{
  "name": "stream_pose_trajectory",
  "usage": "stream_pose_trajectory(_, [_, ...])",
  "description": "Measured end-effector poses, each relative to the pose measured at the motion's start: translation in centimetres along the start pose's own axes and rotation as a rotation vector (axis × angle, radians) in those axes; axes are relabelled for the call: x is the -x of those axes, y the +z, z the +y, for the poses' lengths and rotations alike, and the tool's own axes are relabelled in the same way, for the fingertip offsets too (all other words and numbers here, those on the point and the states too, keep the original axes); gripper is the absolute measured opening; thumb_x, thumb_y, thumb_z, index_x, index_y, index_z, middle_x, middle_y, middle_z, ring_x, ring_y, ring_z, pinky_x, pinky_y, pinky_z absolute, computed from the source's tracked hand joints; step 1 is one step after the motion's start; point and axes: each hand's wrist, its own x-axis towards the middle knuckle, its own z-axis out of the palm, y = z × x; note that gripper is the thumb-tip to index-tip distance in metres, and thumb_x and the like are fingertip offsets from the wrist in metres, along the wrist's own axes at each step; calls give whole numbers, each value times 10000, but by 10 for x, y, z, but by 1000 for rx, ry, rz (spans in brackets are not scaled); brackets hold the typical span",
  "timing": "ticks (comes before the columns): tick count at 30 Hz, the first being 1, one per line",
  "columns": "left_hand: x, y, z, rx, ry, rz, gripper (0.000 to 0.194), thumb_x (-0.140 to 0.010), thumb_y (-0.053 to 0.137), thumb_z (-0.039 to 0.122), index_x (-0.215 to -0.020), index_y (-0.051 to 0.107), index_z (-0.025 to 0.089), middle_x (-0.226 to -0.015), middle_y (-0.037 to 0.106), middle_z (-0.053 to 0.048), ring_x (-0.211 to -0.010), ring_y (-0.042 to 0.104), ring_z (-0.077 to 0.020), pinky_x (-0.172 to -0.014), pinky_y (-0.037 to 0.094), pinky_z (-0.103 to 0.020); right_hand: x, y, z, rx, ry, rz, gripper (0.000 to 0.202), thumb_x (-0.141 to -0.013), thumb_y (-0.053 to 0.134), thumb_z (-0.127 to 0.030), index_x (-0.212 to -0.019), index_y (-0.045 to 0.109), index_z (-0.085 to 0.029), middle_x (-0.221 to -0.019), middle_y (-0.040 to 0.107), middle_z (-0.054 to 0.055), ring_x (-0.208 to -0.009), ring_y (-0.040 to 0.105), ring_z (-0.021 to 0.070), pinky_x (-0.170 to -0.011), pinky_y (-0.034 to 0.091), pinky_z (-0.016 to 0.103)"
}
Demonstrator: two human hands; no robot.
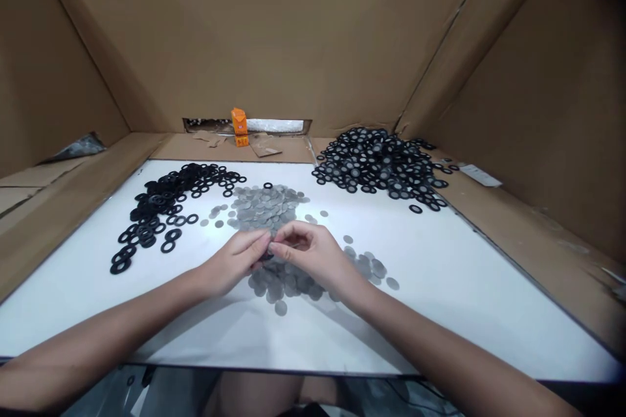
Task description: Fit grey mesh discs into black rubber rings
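Note:
My two hands meet above a spread of thin grey mesh discs [268, 205] in the middle of the white table. The thumb and fingers of my left hand [237, 260] are closed on a black ring [267, 257], of which only a dark edge shows. Thumb and forefinger of my right hand [313, 253] pinch a small grey disc against that ring; the fingers cover most of it. On the left lies a pile of loose black rings [169, 195]. A heap of black rings with grey discs in their centres [376, 163] is at the back right.
Cardboard walls [274, 32] enclose the white table [430, 273] at the back and both sides. A small orange box [239, 122] stands by a slot in the back wall. A white label [480, 175] lies on the right cardboard ledge. One black ring [268, 186] sits among the discs.

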Motion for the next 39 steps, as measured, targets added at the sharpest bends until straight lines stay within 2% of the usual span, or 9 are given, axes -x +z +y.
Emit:
stream_pose_trajectory(2, [2, -2, 0, 114, -10, -38, 423, -968, 297, 505, -715, 408, 184, -575, 359, 46, -507, 324, -96, -482, 269, -237, -1, -2, 1, 5, 15, -2, 214, -720, 746, -362, -747, 633, -181, -762, 655, 9, -725, 618, 148, -681, 476, 271])
stream_pose_trajectory(4, [4, -5, 2, 107, 5, -69, 389, -965, 322, 490, -753, 430, 183, -583, 361, 48, -509, 329, -96, -484, 274, -234, -2, -5, 2, 16, 23, 11, 227, -706, 758, -373, -750, 643, -182, -767, 663, 12, -735, 621, 151, -685, 475, 271])
stream_pose_trajectory(9, [6, -13, 7, -286, 158, -73, 301, -951, 399, 409, -775, 482, 180, -675, 475, 16, -601, 448, -111, -567, 348, -230, 0, -14, -2, -68, 112, -27, 284, -641, 810, -396, -704, 649, -170, -696, 646, 4, -643, 578, 124, -587, 428, 240])
stream_pose_trajectory(11, [6, -14, 6, -337, 193, -66, 316, -955, 383, 402, -740, 466, 185, -641, 501, 18, -571, 460, -110, -556, 353, -225, 2, -15, -5, -106, 145, -38, 305, -612, 831, -387, -688, 634, -168, -674, 628, -8, -602, 549, 106, -547, 398, 226])
stream_pose_trajectory(14, [6, -13, 3, -336, 192, -47, 334, -950, 391, 404, -696, 436, 192, -593, 516, 25, -531, 462, -105, -534, 352, -217, 3, -13, -6, -108, 169, -23, 322, -572, 857, -360, -683, 627, -164, -657, 609, -19, -585, 528, 92, -529, 381, 214])
stream_pose_trajectory(21, [6, -6, 0, -372, 181, -39, 337, -942, 402, 364, -655, 442, 191, -581, 532, 23, -523, 470, -100, -546, 371, -214, -2, -10, 3, -193, 190, -91, 359, -561, 865, -358, -787, 657, -173, -705, 661, -4, -669, 612, 117, -636, 473, 244])
stream_pose_trajectory(26, [5, -5, 0, -300, 145, 15, 346, -946, 412, 380, -657, 437, 192, -542, 526, 34, -498, 468, -97, -539, 370, -218, -1, -11, 4, -200, 223, -60, 337, -542, 873, -346, -736, 663, -169, -685, 656, -10, -646, 605, 111, -620, 476, 240])
stream_pose_trajectory(32, [6, -5, 1, -285, 142, 4, 303, -943, 428, 383, -711, 448, 189, -589, 528, 34, -525, 467, -94, -535, 367, -211, 2, -7, 4, -454, 349, -55, 316, -561, 875, -299, -739, 652, -164, -686, 653, -27, -659, 631, 90, -709, 498, 233])
stream_pose_trajectory(39, [7, -4, 0, -244, 140, -3, 290, -949, 431, 387, -741, 440, 186, -617, 511, 31, -536, 468, -90, -518, 363, -205, -1, -8, 10, -406, 275, -46, 315, -575, 872, -324, -759, 668, -169, -697, 648, -21, -660, 610, 90, -695, 488, 228])
